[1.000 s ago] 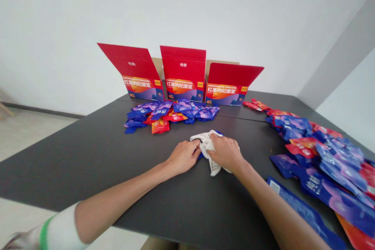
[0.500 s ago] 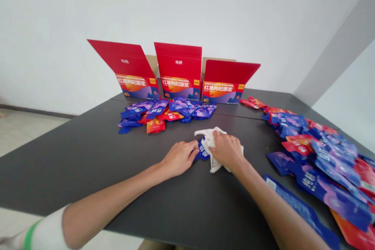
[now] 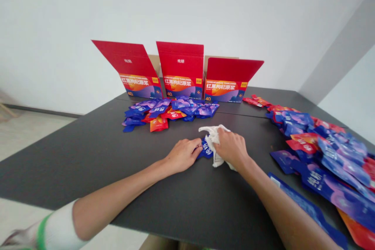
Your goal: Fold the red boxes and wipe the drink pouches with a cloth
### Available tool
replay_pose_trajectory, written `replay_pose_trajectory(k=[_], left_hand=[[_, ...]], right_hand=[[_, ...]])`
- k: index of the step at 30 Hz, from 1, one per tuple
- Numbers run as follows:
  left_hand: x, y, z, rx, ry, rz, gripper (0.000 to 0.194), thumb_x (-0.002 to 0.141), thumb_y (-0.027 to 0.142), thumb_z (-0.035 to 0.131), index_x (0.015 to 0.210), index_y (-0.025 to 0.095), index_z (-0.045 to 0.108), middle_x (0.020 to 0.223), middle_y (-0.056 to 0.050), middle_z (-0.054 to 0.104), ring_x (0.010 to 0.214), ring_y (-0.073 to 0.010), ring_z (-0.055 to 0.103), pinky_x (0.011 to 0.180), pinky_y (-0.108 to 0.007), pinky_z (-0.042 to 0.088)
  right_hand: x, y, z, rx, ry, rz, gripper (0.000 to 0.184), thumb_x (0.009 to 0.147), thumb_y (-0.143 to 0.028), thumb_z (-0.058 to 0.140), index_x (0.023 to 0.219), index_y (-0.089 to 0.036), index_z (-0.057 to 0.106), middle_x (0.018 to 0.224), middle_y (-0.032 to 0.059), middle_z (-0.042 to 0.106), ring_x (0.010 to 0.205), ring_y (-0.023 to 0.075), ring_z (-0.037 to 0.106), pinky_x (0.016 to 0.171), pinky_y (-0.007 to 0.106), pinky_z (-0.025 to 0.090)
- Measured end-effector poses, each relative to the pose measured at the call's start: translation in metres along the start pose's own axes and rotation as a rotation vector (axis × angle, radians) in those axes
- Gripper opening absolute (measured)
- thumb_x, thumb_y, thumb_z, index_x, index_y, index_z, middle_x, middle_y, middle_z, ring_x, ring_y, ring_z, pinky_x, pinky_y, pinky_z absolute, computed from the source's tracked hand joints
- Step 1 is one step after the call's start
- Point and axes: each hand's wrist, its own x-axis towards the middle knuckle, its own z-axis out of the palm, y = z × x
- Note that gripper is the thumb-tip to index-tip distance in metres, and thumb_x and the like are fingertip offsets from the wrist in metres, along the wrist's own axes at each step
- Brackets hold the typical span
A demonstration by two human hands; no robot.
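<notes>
Near the middle of the dark table [image 3: 131, 191] lies a blue pouch [image 3: 207, 149] with white lettering. My left hand [image 3: 184, 154] is closed on the pouch's left end, its fingers pinched together. A white cloth [image 3: 218, 159] is bunched under my right hand [image 3: 233, 146], which grips it and presses it on the pouch's right part. Cloth and fingers hide much of the pouch.
Three open red boxes, a left box [image 3: 140, 86], a middle box [image 3: 183, 86] and a right box [image 3: 224, 90], stand at the back. Before them lies a mixed pile of blue and red pouches [image 3: 172, 111]. A larger pouch heap [image 3: 331, 164] spreads along the right side.
The view has shifted slightly, so everything sits a little further right. My right hand and the cloth have moved slightly on the pouch, showing more of its lettering. Both grips stay the same.
</notes>
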Motion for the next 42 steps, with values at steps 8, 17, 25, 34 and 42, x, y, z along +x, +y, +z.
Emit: replay_pose_trajectory(k=[8,17,25,34,42], left_hand=[[0.0,0.001,0.002,-0.009,0.01,0.021,0.021,0.091,0.031,0.038,0.078,0.02,0.05,0.066,0.001,0.059,0.062,-0.0143,0.057,0.057,-0.021,0.034],[-0.001,-0.01,-0.021,0.065,0.324,0.052,0.021,0.093,0.031,0.037,0.089,0.02,0.054,0.076,0.0,0.064,0.071,-0.0133,0.059,0.063,-0.022,0.04],[-0.013,-0.005,-0.008,0.366,0.226,0.639,0.016,0.088,0.014,0.042,0.084,0.017,0.057,0.082,-0.003,0.058,0.077,-0.0131,0.052,0.07,-0.025,0.041],[-0.013,-0.006,0.003,0.351,0.137,0.654,0.019,0.089,0.014,0.04,0.086,0.017,0.059,0.082,-0.002,0.062,0.075,-0.0137,0.054,0.067,-0.024,0.042],[-0.012,-0.007,0.006,0.337,0.119,0.632,0.021,0.087,0.014,0.042,0.097,0.018,0.06,0.088,-0.001,0.065,0.08,-0.0132,0.058,0.071,-0.023,0.045]], right_hand=[[0.004,0.0,0.002,0.054,0.016,-0.126,0.031,0.078,-0.038,0.046,0.103,-0.021,0.051,0.091,0.0083,0.064,0.084,0.0249,0.062,0.07,0.033,0.043],[0.022,0.057,-0.002,0.143,0.036,0.333,0.036,0.085,-0.042,0.036,0.103,-0.016,0.053,0.091,0.016,0.064,0.08,0.0285,0.062,0.067,0.037,0.043],[0.004,0.047,-0.019,0.129,0.085,0.21,0.033,0.082,-0.042,0.039,0.104,-0.021,0.051,0.088,0.0088,0.065,0.081,0.0263,0.062,0.064,0.031,0.042],[-0.02,-0.005,-0.008,0.081,-0.032,-0.084,0.028,0.076,-0.036,0.048,0.098,-0.02,0.053,0.086,0.0091,0.065,0.08,0.024,0.063,0.067,0.03,0.042],[-0.007,0.001,-0.006,0.019,0.001,-0.12,0.027,0.078,-0.036,0.047,0.099,-0.02,0.053,0.09,0.0092,0.066,0.083,0.0233,0.062,0.07,0.031,0.043]])
